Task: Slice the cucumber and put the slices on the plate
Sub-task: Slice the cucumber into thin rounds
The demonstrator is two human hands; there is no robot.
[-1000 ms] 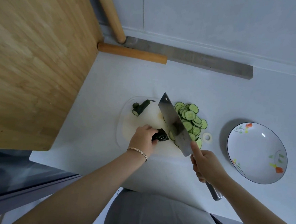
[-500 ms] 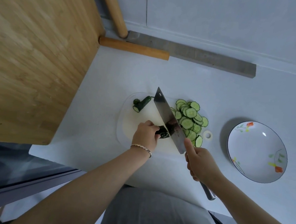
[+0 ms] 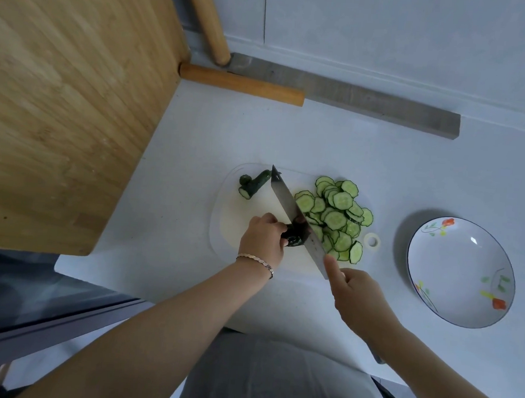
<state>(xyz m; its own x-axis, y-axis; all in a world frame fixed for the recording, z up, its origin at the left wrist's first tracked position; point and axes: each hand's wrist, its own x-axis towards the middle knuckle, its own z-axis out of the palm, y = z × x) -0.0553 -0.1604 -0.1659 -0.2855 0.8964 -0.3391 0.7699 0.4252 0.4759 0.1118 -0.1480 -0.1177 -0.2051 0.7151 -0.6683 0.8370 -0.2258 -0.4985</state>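
Cucumber slices [image 3: 335, 217] lie heaped at frame centre on the white cutting board [image 3: 238, 228] on the pale bench [image 3: 197, 139]; the flowered plate [image 3: 461, 272] sits bare at the right. The right hand [image 3: 359, 297] grips a cleaver [image 3: 297, 219], blade against the dark cucumber stub [image 3: 294, 236] pinched by the left hand [image 3: 263, 239]. A cut end piece [image 3: 254, 184] rests upper left of the blade.

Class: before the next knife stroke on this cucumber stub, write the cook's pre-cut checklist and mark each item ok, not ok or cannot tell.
1. Left hand steadies the cucumber stub: ok.
2. Right hand grips the cleaver: ok.
3. Left fingertips clear of the blade: cannot tell, the stub is short.
4. Slices piled beyond the blade, off the cutting line: ok.
5. Plate bare, ready for slices: ok.
6. Cutting board flat on the counter: ok.
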